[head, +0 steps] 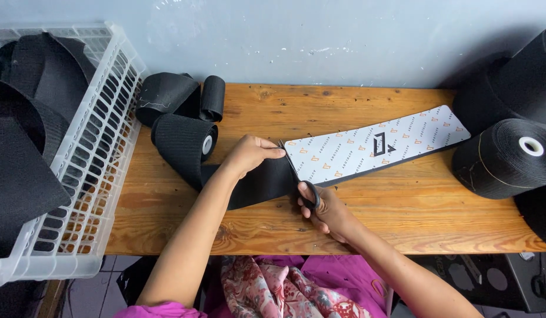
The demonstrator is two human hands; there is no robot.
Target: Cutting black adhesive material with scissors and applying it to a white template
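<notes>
My left hand (249, 153) presses down on a wide black strap (258, 185) that unrolls from a black roll (185, 144) on the wooden table (402, 218). My right hand (326, 212) grips black scissors (299, 176), whose blades cut across the strap at the left end of a long white patterned template card (373, 144). The card lies on top of the strap, reaching toward the right.
A white plastic basket (93, 153) with black strap pieces stands at the left. Two smaller black rolls (182, 97) sit at the back left. Large black rolls (508, 156) crowd the right end. A grey wall runs behind the table.
</notes>
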